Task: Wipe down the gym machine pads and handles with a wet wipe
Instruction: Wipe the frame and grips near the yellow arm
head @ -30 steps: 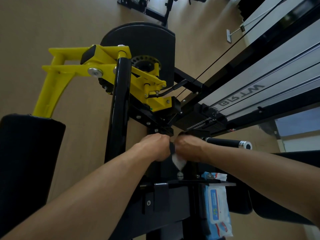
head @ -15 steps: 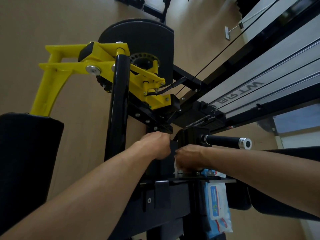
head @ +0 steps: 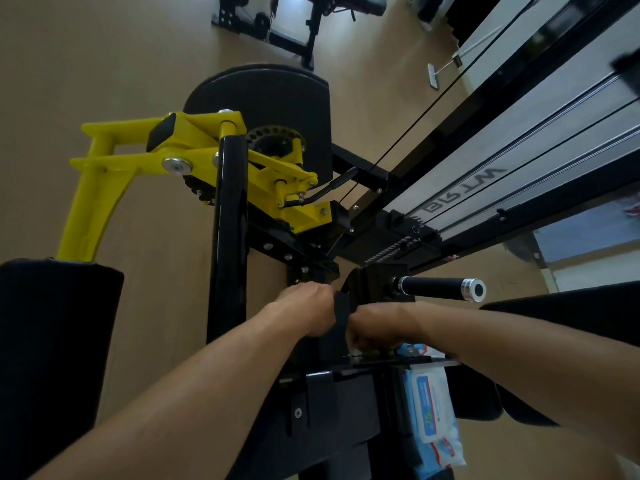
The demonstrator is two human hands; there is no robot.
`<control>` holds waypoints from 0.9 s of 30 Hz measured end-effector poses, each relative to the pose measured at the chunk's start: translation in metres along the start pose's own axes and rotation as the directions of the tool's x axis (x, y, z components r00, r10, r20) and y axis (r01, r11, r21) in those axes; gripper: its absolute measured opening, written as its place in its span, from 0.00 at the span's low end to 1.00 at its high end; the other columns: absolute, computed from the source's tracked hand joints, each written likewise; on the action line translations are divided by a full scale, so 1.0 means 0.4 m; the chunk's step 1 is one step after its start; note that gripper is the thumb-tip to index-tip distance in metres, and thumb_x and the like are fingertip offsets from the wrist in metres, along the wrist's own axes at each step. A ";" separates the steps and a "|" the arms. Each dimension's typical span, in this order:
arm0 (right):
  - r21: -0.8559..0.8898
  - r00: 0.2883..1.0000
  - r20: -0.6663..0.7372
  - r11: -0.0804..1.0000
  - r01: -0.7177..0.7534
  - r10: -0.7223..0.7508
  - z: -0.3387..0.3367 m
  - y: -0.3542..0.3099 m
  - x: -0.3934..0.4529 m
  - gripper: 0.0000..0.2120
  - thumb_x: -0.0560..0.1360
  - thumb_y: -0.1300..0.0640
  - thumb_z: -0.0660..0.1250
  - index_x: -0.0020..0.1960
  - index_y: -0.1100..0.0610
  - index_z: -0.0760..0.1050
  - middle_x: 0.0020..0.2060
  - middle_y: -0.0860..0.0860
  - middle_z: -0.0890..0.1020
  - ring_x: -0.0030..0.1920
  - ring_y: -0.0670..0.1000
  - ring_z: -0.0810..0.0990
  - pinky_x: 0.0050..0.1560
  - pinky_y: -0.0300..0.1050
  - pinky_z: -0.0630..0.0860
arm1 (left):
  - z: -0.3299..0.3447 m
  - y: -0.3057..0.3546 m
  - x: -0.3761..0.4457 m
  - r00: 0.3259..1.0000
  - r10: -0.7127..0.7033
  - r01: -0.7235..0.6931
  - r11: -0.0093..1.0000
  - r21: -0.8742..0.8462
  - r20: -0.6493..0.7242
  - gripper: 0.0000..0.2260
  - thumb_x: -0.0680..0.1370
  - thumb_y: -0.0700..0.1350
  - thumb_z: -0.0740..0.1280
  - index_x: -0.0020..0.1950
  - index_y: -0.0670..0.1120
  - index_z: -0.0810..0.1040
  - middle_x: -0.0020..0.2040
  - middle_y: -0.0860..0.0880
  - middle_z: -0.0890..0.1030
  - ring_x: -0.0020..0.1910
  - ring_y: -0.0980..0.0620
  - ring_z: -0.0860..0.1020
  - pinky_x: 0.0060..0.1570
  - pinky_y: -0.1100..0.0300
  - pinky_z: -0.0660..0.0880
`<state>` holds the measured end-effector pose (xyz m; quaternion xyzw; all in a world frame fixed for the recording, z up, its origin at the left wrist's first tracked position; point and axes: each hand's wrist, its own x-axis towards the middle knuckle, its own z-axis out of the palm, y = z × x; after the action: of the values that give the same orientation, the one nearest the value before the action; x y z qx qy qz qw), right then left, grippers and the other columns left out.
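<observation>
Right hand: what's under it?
Under the right hand, a scrap of white wipe shows against the black machine frame. The rest of the wipe and the fingertips are covered.

Your two forearms enter from the lower edge, bare to the frame's edge, no sleeve showing. Your left hand (head: 309,310) and right hand (head: 374,329) wear no gloves, rings or watch.
</observation>
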<state>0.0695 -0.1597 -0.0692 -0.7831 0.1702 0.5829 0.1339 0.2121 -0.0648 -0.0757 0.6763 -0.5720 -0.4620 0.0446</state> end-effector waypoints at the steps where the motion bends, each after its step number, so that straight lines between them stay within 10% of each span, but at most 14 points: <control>1: 0.109 0.997 -0.072 0.994 0.005 0.002 -0.017 0.002 -0.026 0.12 0.84 0.53 0.61 0.63 0.55 0.78 0.59 0.53 0.81 0.57 0.52 0.81 0.61 0.47 0.77 | 0.000 0.001 0.002 1.000 0.011 -0.011 1.000 -0.002 -0.017 0.20 0.81 0.44 0.62 0.73 0.49 0.71 0.68 0.45 0.76 0.65 0.45 0.76 0.62 0.49 0.76; 6: 0.464 0.886 -0.443 0.880 0.098 0.134 -0.103 0.001 -0.138 0.05 0.83 0.52 0.63 0.52 0.44 0.77 0.48 0.45 0.83 0.48 0.44 0.81 0.49 0.43 0.76 | -0.013 0.022 0.004 0.953 0.063 -0.144 0.955 -0.261 -0.295 0.12 0.83 0.54 0.58 0.62 0.56 0.77 0.56 0.50 0.82 0.56 0.47 0.79 0.54 0.50 0.77; 10: 0.699 0.717 -0.601 0.667 0.258 0.353 -0.134 -0.049 -0.258 0.08 0.84 0.50 0.62 0.48 0.44 0.77 0.41 0.44 0.81 0.39 0.40 0.79 0.38 0.37 0.71 | -0.056 0.043 -0.042 0.856 0.067 -0.425 0.656 -0.624 -0.513 0.13 0.81 0.61 0.60 0.56 0.58 0.80 0.47 0.55 0.84 0.48 0.56 0.83 0.51 0.45 0.81; 17: 0.664 0.426 -0.742 0.480 0.573 0.518 -0.054 -0.190 -0.444 0.19 0.81 0.41 0.62 0.43 0.55 0.77 0.28 0.43 0.76 0.29 0.40 0.72 0.34 0.36 0.70 | -0.114 0.152 -0.250 0.700 0.172 -0.672 0.488 -0.557 -0.694 0.17 0.78 0.61 0.65 0.53 0.49 0.81 0.45 0.51 0.83 0.45 0.53 0.82 0.46 0.57 0.79; 22: 0.632 0.487 -0.737 0.224 0.742 0.468 0.040 -0.278 -0.545 0.26 0.81 0.40 0.61 0.50 0.63 0.83 0.38 0.58 0.84 0.36 0.53 0.82 0.38 0.45 0.79 | -0.015 0.181 -0.435 0.619 0.240 -0.741 0.495 -0.454 -0.748 0.21 0.69 0.52 0.80 0.56 0.48 0.77 0.48 0.51 0.84 0.46 0.50 0.84 0.46 0.56 0.83; 27: 0.702 0.575 -0.709 0.329 0.632 0.408 0.197 -0.407 -0.565 0.34 0.75 0.29 0.58 0.36 0.60 0.76 0.31 0.57 0.78 0.32 0.52 0.78 0.42 0.48 0.75 | 0.191 0.159 -0.573 0.618 0.112 -0.747 0.394 -0.536 -0.778 0.09 0.74 0.46 0.70 0.50 0.42 0.80 0.43 0.50 0.84 0.43 0.52 0.82 0.44 0.61 0.80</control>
<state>0.0106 0.0449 0.1266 -0.7320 0.4455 -0.0693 0.5108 0.1325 0.1363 0.0497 0.4899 -0.3937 -0.3850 0.6758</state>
